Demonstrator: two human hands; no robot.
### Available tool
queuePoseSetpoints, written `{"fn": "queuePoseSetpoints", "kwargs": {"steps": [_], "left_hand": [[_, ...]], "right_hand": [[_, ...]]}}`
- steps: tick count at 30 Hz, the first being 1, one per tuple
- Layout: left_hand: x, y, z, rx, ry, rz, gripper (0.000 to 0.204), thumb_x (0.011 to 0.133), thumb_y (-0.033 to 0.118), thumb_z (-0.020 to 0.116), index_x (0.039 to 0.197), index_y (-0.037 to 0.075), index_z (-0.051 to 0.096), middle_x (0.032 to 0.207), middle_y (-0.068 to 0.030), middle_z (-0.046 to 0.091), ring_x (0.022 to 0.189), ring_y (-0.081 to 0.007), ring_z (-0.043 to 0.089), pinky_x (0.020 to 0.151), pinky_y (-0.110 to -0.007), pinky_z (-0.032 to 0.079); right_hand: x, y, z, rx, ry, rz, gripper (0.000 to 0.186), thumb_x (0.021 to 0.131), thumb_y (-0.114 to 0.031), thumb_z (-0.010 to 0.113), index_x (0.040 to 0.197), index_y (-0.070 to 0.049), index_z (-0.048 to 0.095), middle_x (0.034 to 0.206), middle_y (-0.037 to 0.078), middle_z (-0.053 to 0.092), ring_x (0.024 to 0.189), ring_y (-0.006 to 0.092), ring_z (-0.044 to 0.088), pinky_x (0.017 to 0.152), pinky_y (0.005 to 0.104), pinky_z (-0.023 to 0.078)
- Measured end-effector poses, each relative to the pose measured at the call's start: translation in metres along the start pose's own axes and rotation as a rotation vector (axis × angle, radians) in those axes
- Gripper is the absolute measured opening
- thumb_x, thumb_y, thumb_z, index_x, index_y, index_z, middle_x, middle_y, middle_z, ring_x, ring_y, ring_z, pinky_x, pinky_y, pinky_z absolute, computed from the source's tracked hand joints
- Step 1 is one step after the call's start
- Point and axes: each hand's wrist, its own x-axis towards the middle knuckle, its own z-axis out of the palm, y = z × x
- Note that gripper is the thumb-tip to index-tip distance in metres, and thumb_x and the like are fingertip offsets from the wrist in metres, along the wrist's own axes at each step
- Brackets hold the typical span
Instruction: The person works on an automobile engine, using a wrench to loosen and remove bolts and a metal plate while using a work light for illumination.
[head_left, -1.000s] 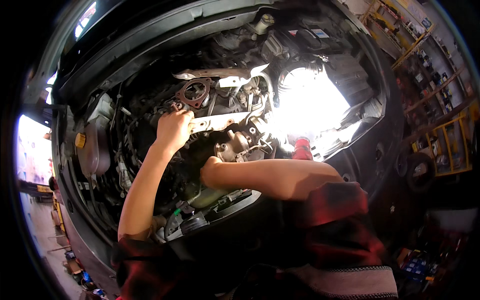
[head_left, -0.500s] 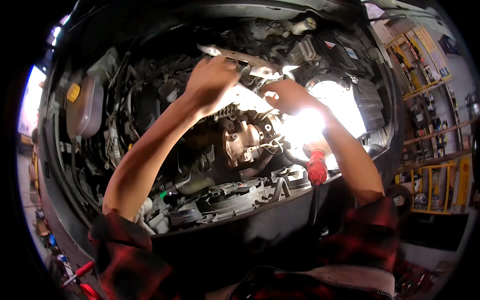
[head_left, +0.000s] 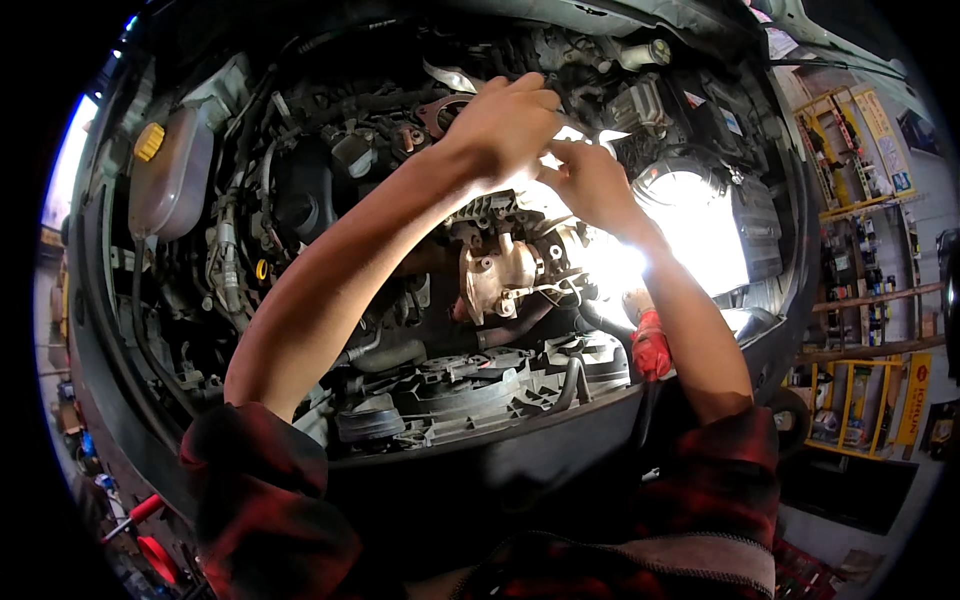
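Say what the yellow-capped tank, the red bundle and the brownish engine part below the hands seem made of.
Tank: likely plastic, cloudy and smooth-sided.
Red bundle: perhaps cloth or thin plastic; looks creased.
Engine part: probably cast metal, dull and hard-edged.

L hand & R hand were held side by side over engine bay; tank was mounted far L, gasket part-hidden behind L forearm/hand, housing seated twd bay's front, shelving set R, outside.
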Motion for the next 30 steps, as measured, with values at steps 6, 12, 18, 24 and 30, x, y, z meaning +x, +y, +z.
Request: {"fn": "queuePoseSetpoints", "kwargs": {"steps": [6, 12, 18, 24, 30], "left_hand": [[0.011, 0.007, 0.011, 0.046, 0.095, 0.168, 0.012, 0.072, 0.014, 0.070, 0.077, 0.006, 0.064, 0.086, -0.0029, 0.053, 0.091, -0.0212, 0.049, 0.078, -0.035, 0.039], [0.003, 0.015, -0.007, -0.114, 0.435, 0.119, 0.036, 0.081, 0.007, 0.070, 0.117, 0.008, 0.062, 0.122, -0.0191, 0.055, 0.112, -0.0354, 0.054, 0.091, -0.039, 0.048], [-0.068, 0.029, 0.055, -0.590, -0.059, -0.461, 0.012, 0.093, 0.013, 0.060, 0.094, 0.002, 0.055, 0.080, -0.0109, 0.063, 0.069, -0.0206, 0.061, 0.062, -0.032, 0.049], [-0.139, 0.021, 0.133, -0.886, -0.027, -0.754, 0.028, 0.093, 0.029, 0.061, 0.090, 0.002, 0.064, 0.079, -0.0055, 0.063, 0.072, -0.0162, 0.059, 0.065, -0.033, 0.047], [-0.141, 0.024, 0.144, -1.301, 0.021, -1.346, 0.024, 0.089, 0.026, 0.059, 0.095, 0.003, 0.065, 0.089, -0.0057, 0.064, 0.071, -0.0149, 0.061, 0.070, -0.028, 0.050]], "right_hand": [[-0.003, 0.016, -0.011, -0.061, -0.022, 0.056, 0.032, 0.085, -0.039, 0.066, 0.105, -0.013, 0.071, 0.076, 0.015, 0.067, 0.077, 0.0328, 0.065, 0.072, 0.0436, 0.050], [0.002, 0.043, -0.025, 0.058, -0.080, 0.064, 0.034, 0.086, -0.035, 0.068, 0.101, -0.005, 0.070, 0.074, 0.018, 0.064, 0.072, 0.0314, 0.064, 0.069, 0.0416, 0.049], [-0.008, 0.041, -0.031, 0.209, -0.059, 0.160, 0.034, 0.081, -0.028, 0.072, 0.097, 0.002, 0.069, 0.076, 0.018, 0.064, 0.070, 0.0271, 0.063, 0.068, 0.0381, 0.047], [-0.010, 0.035, -0.030, 0.139, 0.008, 0.113, 0.034, 0.081, -0.029, 0.071, 0.098, 0.001, 0.068, 0.079, 0.019, 0.065, 0.076, 0.0309, 0.064, 0.071, 0.0396, 0.047], [-0.008, 0.046, -0.024, 0.204, 0.031, 0.087, 0.040, 0.080, -0.029, 0.070, 0.108, 0.000, 0.066, 0.094, 0.020, 0.068, 0.090, 0.0347, 0.065, 0.080, 0.0415, 0.049]]}}
